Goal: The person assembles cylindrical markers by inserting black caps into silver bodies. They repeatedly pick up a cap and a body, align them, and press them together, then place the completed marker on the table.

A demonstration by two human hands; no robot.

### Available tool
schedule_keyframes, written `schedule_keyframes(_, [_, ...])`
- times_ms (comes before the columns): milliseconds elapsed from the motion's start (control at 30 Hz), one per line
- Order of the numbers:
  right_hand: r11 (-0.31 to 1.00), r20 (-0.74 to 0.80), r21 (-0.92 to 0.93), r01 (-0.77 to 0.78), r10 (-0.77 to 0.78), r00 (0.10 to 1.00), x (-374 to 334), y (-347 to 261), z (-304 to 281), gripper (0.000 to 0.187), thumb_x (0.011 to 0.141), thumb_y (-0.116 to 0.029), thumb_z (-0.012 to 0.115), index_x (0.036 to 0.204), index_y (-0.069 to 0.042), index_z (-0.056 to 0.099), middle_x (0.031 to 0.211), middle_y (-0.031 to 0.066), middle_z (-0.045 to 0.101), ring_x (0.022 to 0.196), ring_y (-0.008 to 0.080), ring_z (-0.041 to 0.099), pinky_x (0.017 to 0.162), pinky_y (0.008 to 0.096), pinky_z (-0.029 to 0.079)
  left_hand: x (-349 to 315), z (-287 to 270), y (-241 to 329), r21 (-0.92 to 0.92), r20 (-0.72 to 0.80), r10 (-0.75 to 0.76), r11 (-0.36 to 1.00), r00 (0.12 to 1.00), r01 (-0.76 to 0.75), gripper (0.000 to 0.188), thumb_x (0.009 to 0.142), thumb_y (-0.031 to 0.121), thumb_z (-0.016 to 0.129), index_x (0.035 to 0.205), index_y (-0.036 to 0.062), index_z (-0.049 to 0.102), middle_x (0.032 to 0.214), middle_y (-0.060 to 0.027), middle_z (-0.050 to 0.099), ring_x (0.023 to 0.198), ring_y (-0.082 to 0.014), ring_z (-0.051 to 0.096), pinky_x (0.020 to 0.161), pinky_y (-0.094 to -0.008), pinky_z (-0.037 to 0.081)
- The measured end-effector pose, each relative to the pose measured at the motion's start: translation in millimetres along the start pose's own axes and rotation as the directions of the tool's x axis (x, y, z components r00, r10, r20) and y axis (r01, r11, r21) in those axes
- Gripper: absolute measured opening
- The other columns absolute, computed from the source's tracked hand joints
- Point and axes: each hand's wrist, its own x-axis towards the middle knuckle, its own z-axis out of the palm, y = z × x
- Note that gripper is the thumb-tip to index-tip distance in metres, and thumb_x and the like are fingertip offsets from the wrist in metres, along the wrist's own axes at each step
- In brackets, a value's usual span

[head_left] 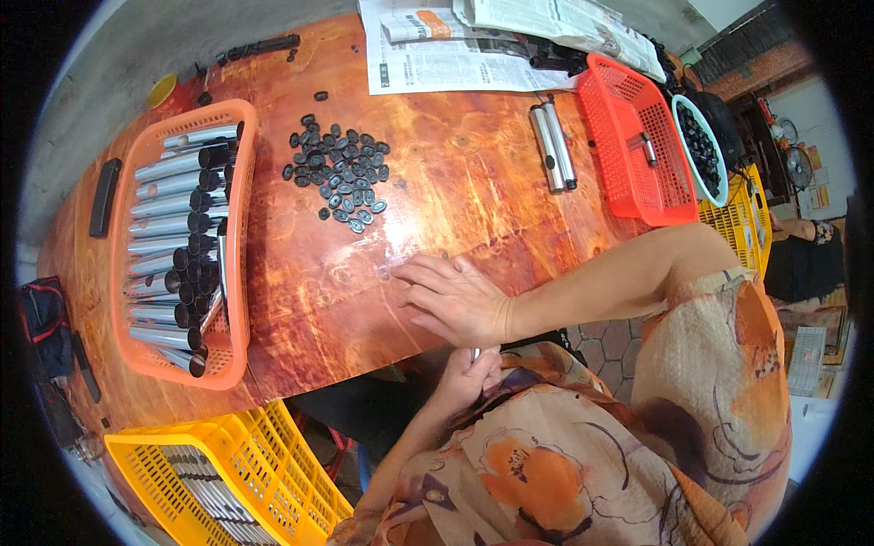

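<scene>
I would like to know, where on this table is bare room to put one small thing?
The widest bare tabletop lies between the pile of black pieces and the two metal tubes. Another patch is below the pile, between the orange basket and the right hand. Crowded: around the newspapers and red basket.

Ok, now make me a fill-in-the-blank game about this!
The tubes in the orange basket are silver with ____ ends.
That basket stands to the ____ of the heap of bits.
The crate at the bottom is coloured ____.
Nearer the heap than the left hand is the ____ hand.

Missing words: black, left, yellow, right.
</scene>
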Motion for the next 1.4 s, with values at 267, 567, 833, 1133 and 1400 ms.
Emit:
schedule_keyframes(267, [0.985, -0.063, 0.003, 0.175, -0.175, 0.983, -18.3, 2.1, 3.6, 0.029, 0.084, -0.025, 0.059, 0.108, -0.01, 0.054, 0.13, 0.0102, 0.045, 0.124, 0.0263, 0.039, 0.089, 0.042, 0.037, 8.1, 19.9, -18.4, 0.842, -0.133, 0.678, 0.462, 0.723, -0.277, 0.023, 0.093, 0.017, 0.047, 0.076, 0.0011, 0.05, 0.056, -0.0065, 0.049, 0.045, -0.0143, 0.045, 0.042, -0.0277, 0.035])
schedule_keyframes(567, [0.979, -0.041, 0.061, 0.193, -0.191, 0.981, -12.2, 6.9, -8.4, 0.043, 0.079, -0.027, 0.063, 0.117, -0.01, 0.05, 0.127, 0.0129, 0.044, 0.119, 0.029, 0.041, 0.088, 0.0436, 0.037, -2.9, 46.6, 3.1, 0.003, -0.275, 0.088, 0.996, 0.957, -0.091, 0.029, 0.093, 0.02, 0.051, 0.068, 0.0096, 0.04, 0.052, 0.0014, 0.038, 0.044, -0.0087, 0.035, 0.04, -0.0238, 0.028])
schedule_keyframes(833, [0.992, -0.075, 0.003, 0.123, -0.123, 0.99, -11.8, 9.7, -10.3, 0.045, 0.079, -0.027, 0.063, 0.119, -0.011, 0.05, 0.127, 0.0139, 0.044, 0.119, 0.0301, 0.041, 0.089, 0.0426, 0.035, -0.3, 46.8, 6.4, -0.002, -0.282, 0.065, 0.998, 0.957, -0.068, 0.027, 0.091, 0.021, 0.054, 0.07, 0.0087, 0.042, 0.053, 0.001, 0.04, 0.044, -0.0094, 0.037, 0.042, -0.0241, 0.03])
schedule_keyframes(1133, [0.992, -0.077, -0.02, 0.124, -0.125, 0.989, -4.6, 7.9, -6.1, 0.045, 0.078, -0.027, 0.063, 0.118, -0.011, 0.05, 0.13, 0.0139, 0.043, 0.122, 0.0303, 0.038, 0.091, 0.0439, 0.034, -0.6, 39.3, 8.9, -0.261, -0.258, -0.035, 0.965, 0.965, -0.034, 0.022, 0.09, 0.021, 0.056, 0.075, 0.0085, 0.045, 0.058, 0.0017, 0.042, 0.046, -0.0084, 0.04, 0.042, -0.0235, 0.032])
schedule_keyframes(1400, [0.994, -0.046, -0.014, 0.112, -0.112, 0.993, -4.5, 10.1, -5.2, 0.046, 0.079, -0.029, 0.061, 0.12, -0.011, 0.05, 0.133, 0.0124, 0.041, 0.124, 0.0292, 0.037, 0.092, 0.0439, 0.033, 4.9, 30.1, 5.7, -0.194, -0.251, -0.012, 0.98, 0.968, -0.038, 0.019, 0.089, 0.014, 0.058, 0.076, 0.0066, 0.047, 0.06, 0.0002, 0.046, 0.045, -0.0091, 0.042, 0.039, -0.022, 0.031])
